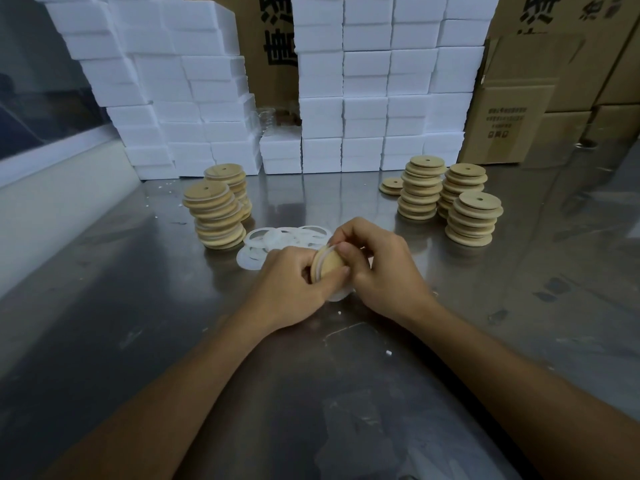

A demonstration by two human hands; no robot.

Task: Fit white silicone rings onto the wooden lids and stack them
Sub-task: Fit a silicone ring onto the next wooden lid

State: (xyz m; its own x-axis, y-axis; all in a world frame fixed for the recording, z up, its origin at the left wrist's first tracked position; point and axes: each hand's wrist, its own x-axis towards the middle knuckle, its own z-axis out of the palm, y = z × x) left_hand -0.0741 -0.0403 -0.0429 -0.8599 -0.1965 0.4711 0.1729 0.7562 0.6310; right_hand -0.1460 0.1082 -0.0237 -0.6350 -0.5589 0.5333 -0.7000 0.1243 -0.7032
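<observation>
Both hands hold one wooden lid (pixel 325 265) on edge just above the steel table (pixel 138 306). My left hand (pixel 291 285) grips its left side, thumb across the face. My right hand (pixel 377 265) pinches a white silicone ring (pixel 341 292) along the lid's rim; part of the ring hangs loose below. Several loose white rings (pixel 277 240) lie in a pile just behind the hands. Two stacks of ringed lids (pixel 216 216) stand at the left. Three stacks of plain wooden lids (pixel 446 199) stand at the right.
A short pile of lids (pixel 392 186) lies beside the right stacks. White foam boxes (pixel 346 98) form a wall along the table's back, cardboard cartons (pixel 519 98) behind and to the right. Small white crumbs dot the table.
</observation>
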